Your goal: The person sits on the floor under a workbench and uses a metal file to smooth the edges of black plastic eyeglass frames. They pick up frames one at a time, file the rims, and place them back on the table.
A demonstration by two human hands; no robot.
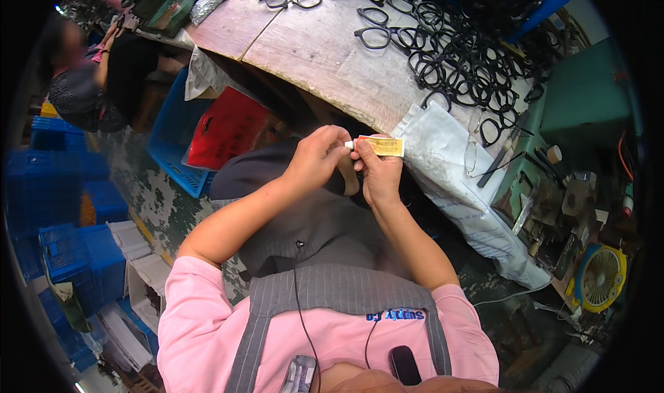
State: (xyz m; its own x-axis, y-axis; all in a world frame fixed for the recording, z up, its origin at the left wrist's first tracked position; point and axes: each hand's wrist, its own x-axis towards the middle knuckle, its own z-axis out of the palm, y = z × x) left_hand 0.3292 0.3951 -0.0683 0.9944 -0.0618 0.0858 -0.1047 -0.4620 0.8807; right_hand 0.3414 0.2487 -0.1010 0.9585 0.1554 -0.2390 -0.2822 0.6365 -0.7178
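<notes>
In front of my lap, near the table's edge, a small yellow and red tube (389, 147) with a white cap (350, 145) lies sideways between my hands. My right hand (380, 175) is closed round the tube, thumb on top. At the tube's left end, the fingertips of my left hand (317, 156) pinch the white cap. The cap appears to be on or right against the nozzle; exactly which is too small to tell. Many black eyeglass frames (463, 68) are heaped on the worn wooden table (304, 47) beyond my hands.
A white plastic sheet (443, 151) hangs over the table's right corner. Right of it stand a green machine (584, 109), loose tools and a yellow-blue fan (600, 277). On the left are a blue crate (164, 134) with a red bag (225, 132), stacked blue bins (62, 185) and another seated person (83, 82).
</notes>
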